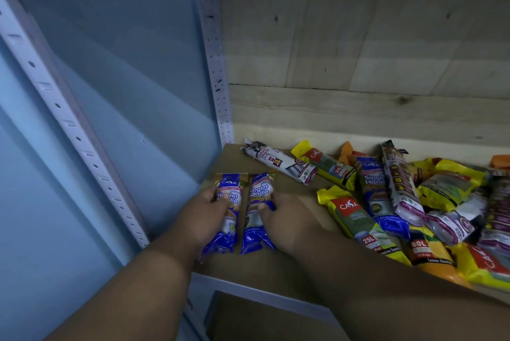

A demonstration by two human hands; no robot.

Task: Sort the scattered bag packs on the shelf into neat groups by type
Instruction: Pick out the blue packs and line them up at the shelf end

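While both hands rest at the left end of the brown shelf (292,175), each is curled around its own blue-and-white "Singlet Handle" pack, and the two packs lie side by side, nearly parallel, with a thin strip of shelf between them. The left hand (202,215) closes on the left blue pack (226,211) from its left side, fingers (220,197) wrapped over the middle of the printed face. The right hand (287,219) grips the right blue pack (258,212) from its right side, fingers bent narrow across the lower half of the wrapper. Just beyond the fingertips, toward the back of the shelf, a white drawstring-bag roll (278,162) lies at a slant, apart from the two held packs. To the right of the right hand's fingers, well clear of them, sits the unsorted heap: a yellow Casa 25L pack (358,223) nearest, a second yellow 25L pack (328,165) behind it, a third blue Singlet Handle pack (378,191) lying among them, a white-and-purple pack (400,183) overlapping it, and an orange-yellow lemon pack (430,255) at the front edge. More yellow and purple wrappers pile up further right, too jumbled to tell apart. Left of the left hand's fingers stand a perforated metal upright (218,64) and a pale blue wall (116,64); wooden planks (372,37) back the shelf.
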